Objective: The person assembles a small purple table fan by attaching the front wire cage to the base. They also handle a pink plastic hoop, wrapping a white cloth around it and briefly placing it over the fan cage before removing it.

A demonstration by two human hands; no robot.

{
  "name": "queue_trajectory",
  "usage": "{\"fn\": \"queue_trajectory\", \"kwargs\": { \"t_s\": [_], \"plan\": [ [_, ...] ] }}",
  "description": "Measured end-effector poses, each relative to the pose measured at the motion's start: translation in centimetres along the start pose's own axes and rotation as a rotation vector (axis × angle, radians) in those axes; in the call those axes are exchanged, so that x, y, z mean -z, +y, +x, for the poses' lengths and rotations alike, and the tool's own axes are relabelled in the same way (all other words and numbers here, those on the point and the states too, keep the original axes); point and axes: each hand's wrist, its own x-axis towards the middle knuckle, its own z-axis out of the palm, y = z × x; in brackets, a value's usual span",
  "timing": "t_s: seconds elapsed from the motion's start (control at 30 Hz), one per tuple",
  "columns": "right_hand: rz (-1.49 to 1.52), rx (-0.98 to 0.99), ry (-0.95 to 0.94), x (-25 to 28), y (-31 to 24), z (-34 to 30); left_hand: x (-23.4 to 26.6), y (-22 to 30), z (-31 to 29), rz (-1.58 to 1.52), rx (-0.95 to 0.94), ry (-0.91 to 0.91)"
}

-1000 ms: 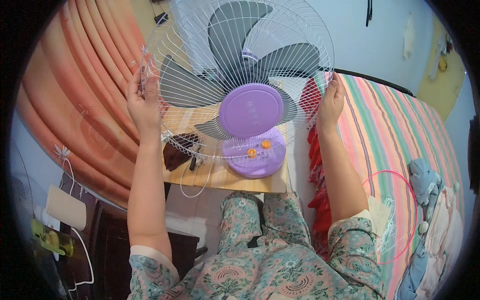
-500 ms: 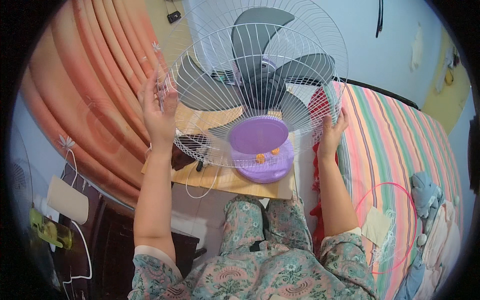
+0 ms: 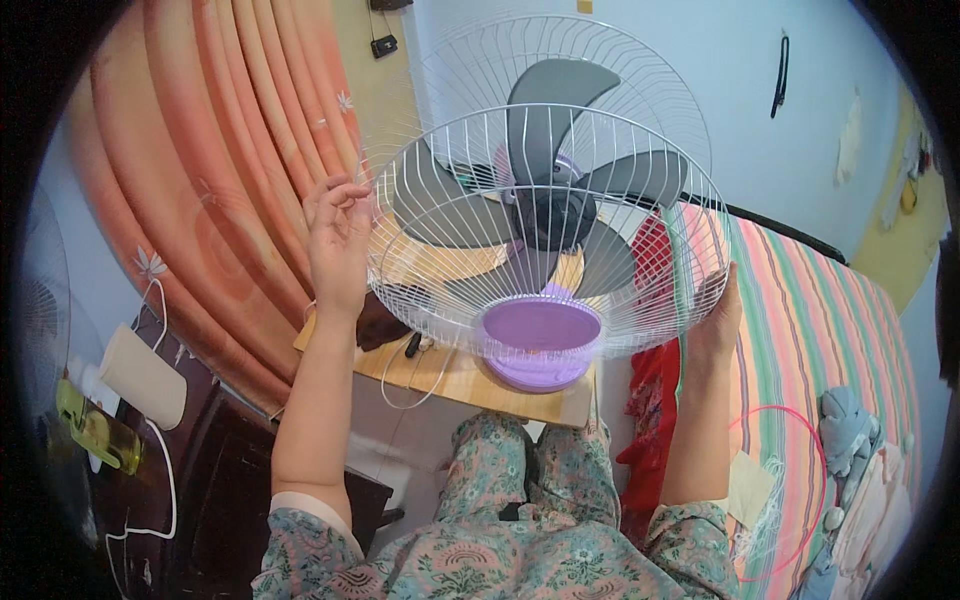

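Above the near edge of the wooden table, holds the wire front grille tilted, with top rim well apart from the rear grille. Seems to clamp the right rim with the right hand, with fingers partly hidden; cannot tell whether gripping or merely touching the left rim with the left hand. Best to support evenly with 2 hands, move slowly past the grey blades, and avoid bending the thin wires.

From the wearer's head, one fisheye view looks down and forward over their legs and the counter to the far wall. It sits near the fan and takes in a wide, round field.
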Motion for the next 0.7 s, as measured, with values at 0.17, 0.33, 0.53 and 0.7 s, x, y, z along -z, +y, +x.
{"fn": "queue_trajectory", "kwargs": {
  "t_s": [0.17,0.33,0.53,0.7],
  "plan": [
    [0.043,-0.012,-0.040,3.4,0.3,2.8,0.2,1.9,0.8,0.074,0.089,-0.108],
    [0.060,-0.001,-0.090,0.6,-0.5,3.4,0.3,7.1,2.4,0.674,-0.239,-0.065],
    [0.044,-0.019,-0.168,-1.3,-1.1,4.1,-4.7,13.6,7.6,0.398,-0.288,-0.294],
    [0.003,-0.022,-0.111,-3.2,-1.4,3.5,-7.1,15.2,12.4,0.416,0.019,-0.771]
  ]
}}
